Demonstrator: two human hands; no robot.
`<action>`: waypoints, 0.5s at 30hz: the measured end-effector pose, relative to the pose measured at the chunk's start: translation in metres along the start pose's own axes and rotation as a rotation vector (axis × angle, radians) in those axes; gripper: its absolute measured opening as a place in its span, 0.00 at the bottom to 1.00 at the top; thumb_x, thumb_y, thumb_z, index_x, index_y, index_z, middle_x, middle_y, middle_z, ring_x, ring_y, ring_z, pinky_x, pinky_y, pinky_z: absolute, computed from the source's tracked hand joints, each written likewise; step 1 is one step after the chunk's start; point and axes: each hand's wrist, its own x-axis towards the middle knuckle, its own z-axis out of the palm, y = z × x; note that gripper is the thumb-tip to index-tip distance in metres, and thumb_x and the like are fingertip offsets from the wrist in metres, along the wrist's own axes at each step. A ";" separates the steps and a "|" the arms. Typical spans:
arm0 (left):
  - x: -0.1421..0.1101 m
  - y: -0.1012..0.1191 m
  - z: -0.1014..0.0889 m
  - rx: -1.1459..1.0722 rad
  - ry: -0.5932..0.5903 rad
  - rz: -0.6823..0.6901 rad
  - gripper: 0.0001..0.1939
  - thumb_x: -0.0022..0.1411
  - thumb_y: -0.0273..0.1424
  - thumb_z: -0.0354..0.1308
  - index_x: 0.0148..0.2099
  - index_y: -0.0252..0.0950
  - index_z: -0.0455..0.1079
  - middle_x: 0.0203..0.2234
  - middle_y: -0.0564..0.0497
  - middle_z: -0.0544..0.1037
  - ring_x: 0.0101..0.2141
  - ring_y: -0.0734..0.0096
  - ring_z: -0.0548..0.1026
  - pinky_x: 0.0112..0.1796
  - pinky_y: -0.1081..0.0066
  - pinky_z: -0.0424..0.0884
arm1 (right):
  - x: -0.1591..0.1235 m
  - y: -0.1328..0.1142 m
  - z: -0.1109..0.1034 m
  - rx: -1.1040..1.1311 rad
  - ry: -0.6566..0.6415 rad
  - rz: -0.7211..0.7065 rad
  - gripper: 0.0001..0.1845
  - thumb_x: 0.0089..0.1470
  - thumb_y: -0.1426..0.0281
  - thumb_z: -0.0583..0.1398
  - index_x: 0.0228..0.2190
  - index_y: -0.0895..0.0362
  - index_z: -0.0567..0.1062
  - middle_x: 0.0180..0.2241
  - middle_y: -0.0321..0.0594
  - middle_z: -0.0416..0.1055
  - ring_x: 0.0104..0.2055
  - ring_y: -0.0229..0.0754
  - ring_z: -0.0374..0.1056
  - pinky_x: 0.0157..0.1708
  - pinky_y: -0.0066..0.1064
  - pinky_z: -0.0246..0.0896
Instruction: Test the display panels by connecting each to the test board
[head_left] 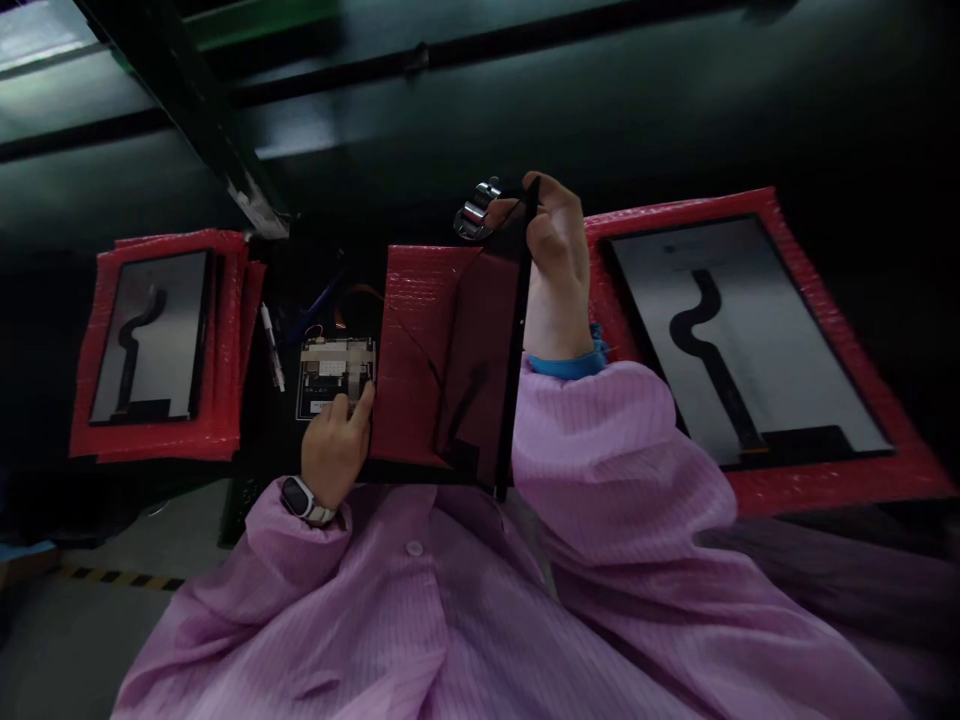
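Observation:
My right hand (559, 235) grips the top edge of a dark, glossy screen panel (487, 370), thumb and fingers on either side. The panel stands tilted on its edge, and its face reflects a dark curved ribbon. Behind and beside it lies a red plastic sheet (412, 350). My left hand (337, 445) is at the lower right corner of a small circuit board (336, 375) with tan tape strips. Its index finger points forward and the other fingers are partly curled, with nothing visible in them. Whether the fingertip touches the board I cannot tell.
At left, a screen panel (161, 340) with a dark ribbon cable lies on stacked red sheets (225, 400). A larger panel (750, 340) lies on red wrap (795, 490) at right. A white pen (272, 345), a blue tool (311, 312) and shiny metal pieces (476, 212) are nearby.

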 end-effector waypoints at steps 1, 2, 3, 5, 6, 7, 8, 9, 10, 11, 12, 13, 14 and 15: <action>0.000 0.000 0.000 -0.010 0.009 0.004 0.22 0.73 0.30 0.43 0.63 0.38 0.70 0.32 0.45 0.73 0.31 0.63 0.73 0.31 0.66 0.66 | -0.001 -0.002 0.001 -0.001 0.023 -0.008 0.32 0.58 0.41 0.56 0.55 0.45 0.62 0.54 0.42 0.72 0.59 0.44 0.68 0.62 0.44 0.63; 0.000 -0.001 0.000 -0.030 0.026 0.006 0.22 0.74 0.30 0.43 0.63 0.37 0.70 0.32 0.45 0.73 0.30 0.63 0.72 0.31 0.66 0.67 | -0.003 -0.007 0.003 -0.017 0.056 -0.003 0.30 0.59 0.42 0.55 0.55 0.45 0.62 0.54 0.41 0.70 0.60 0.44 0.67 0.63 0.44 0.62; -0.001 -0.001 -0.001 -0.055 0.056 0.007 0.22 0.74 0.30 0.42 0.62 0.35 0.70 0.32 0.45 0.73 0.30 0.63 0.72 0.31 0.66 0.67 | -0.005 -0.013 0.003 -0.045 0.100 0.021 0.28 0.60 0.44 0.55 0.54 0.46 0.63 0.55 0.41 0.70 0.60 0.44 0.67 0.62 0.44 0.63; -0.004 -0.001 -0.002 -0.109 0.146 0.041 0.22 0.74 0.31 0.43 0.62 0.33 0.69 0.33 0.44 0.75 0.31 0.63 0.73 0.34 0.66 0.69 | -0.010 -0.030 -0.002 -0.146 0.165 0.159 0.21 0.62 0.49 0.55 0.49 0.48 0.67 0.51 0.40 0.70 0.56 0.44 0.69 0.58 0.43 0.65; -0.005 -0.001 -0.002 -0.128 0.200 0.080 0.21 0.74 0.32 0.45 0.62 0.32 0.69 0.35 0.43 0.76 0.33 0.63 0.74 0.36 0.66 0.71 | -0.013 -0.039 -0.008 -0.199 0.175 0.250 0.18 0.62 0.52 0.55 0.45 0.50 0.69 0.47 0.40 0.71 0.52 0.44 0.70 0.55 0.42 0.66; -0.006 -0.001 -0.003 -0.134 0.252 0.127 0.20 0.73 0.33 0.48 0.62 0.33 0.69 0.38 0.41 0.77 0.36 0.61 0.75 0.39 0.65 0.72 | -0.015 -0.048 -0.015 -0.242 0.169 0.336 0.14 0.62 0.55 0.56 0.41 0.51 0.71 0.41 0.40 0.72 0.47 0.44 0.70 0.52 0.42 0.67; -0.007 -0.001 -0.004 -0.132 0.297 0.179 0.19 0.71 0.33 0.51 0.60 0.33 0.71 0.41 0.40 0.77 0.40 0.59 0.76 0.43 0.63 0.73 | -0.017 -0.055 -0.023 -0.267 0.143 0.411 0.11 0.60 0.59 0.58 0.37 0.53 0.73 0.37 0.39 0.72 0.42 0.43 0.70 0.48 0.41 0.67; -0.007 -0.001 -0.004 -0.129 0.328 0.230 0.18 0.70 0.34 0.54 0.57 0.34 0.73 0.45 0.38 0.78 0.45 0.56 0.76 0.46 0.60 0.73 | -0.019 -0.061 -0.031 -0.271 0.106 0.467 0.06 0.58 0.64 0.60 0.35 0.54 0.74 0.33 0.38 0.72 0.38 0.42 0.69 0.45 0.39 0.67; -0.007 -0.001 -0.005 -0.129 0.339 0.268 0.15 0.69 0.33 0.56 0.55 0.34 0.74 0.49 0.37 0.77 0.49 0.53 0.75 0.48 0.58 0.72 | -0.019 -0.065 -0.039 -0.254 0.071 0.507 0.03 0.55 0.69 0.62 0.33 0.54 0.74 0.31 0.37 0.72 0.35 0.41 0.68 0.42 0.38 0.66; -0.006 -0.001 -0.006 -0.136 0.335 0.294 0.14 0.68 0.33 0.56 0.52 0.35 0.75 0.51 0.37 0.77 0.53 0.51 0.74 0.50 0.57 0.72 | -0.020 -0.067 -0.045 -0.212 0.048 0.536 0.04 0.52 0.74 0.62 0.33 0.55 0.75 0.30 0.36 0.73 0.33 0.40 0.68 0.39 0.36 0.66; -0.005 -0.001 -0.006 -0.153 0.314 0.310 0.13 0.69 0.32 0.56 0.51 0.35 0.75 0.53 0.37 0.77 0.55 0.51 0.73 0.52 0.56 0.71 | -0.020 -0.067 -0.049 -0.155 0.027 0.560 0.07 0.50 0.77 0.62 0.33 0.55 0.76 0.29 0.36 0.74 0.32 0.39 0.68 0.37 0.35 0.65; -0.005 -0.002 -0.006 -0.181 0.286 0.317 0.12 0.69 0.32 0.55 0.51 0.35 0.75 0.54 0.38 0.77 0.57 0.51 0.73 0.53 0.55 0.71 | -0.019 -0.066 -0.052 -0.088 0.017 0.575 0.09 0.49 0.80 0.61 0.32 0.56 0.76 0.29 0.36 0.75 0.31 0.38 0.69 0.36 0.34 0.65; -0.004 -0.002 -0.006 -0.214 0.254 0.317 0.13 0.69 0.31 0.55 0.52 0.35 0.75 0.54 0.38 0.77 0.57 0.51 0.73 0.54 0.55 0.71 | -0.018 -0.063 -0.053 -0.024 0.023 0.579 0.09 0.50 0.81 0.60 0.32 0.56 0.76 0.29 0.36 0.76 0.31 0.37 0.70 0.35 0.34 0.65; -0.003 -0.003 -0.006 -0.246 0.225 0.314 0.14 0.69 0.31 0.54 0.53 0.36 0.74 0.54 0.39 0.78 0.58 0.52 0.73 0.54 0.54 0.70 | -0.017 -0.060 -0.052 0.023 0.040 0.571 0.09 0.50 0.81 0.60 0.31 0.57 0.76 0.29 0.36 0.76 0.30 0.37 0.70 0.35 0.34 0.66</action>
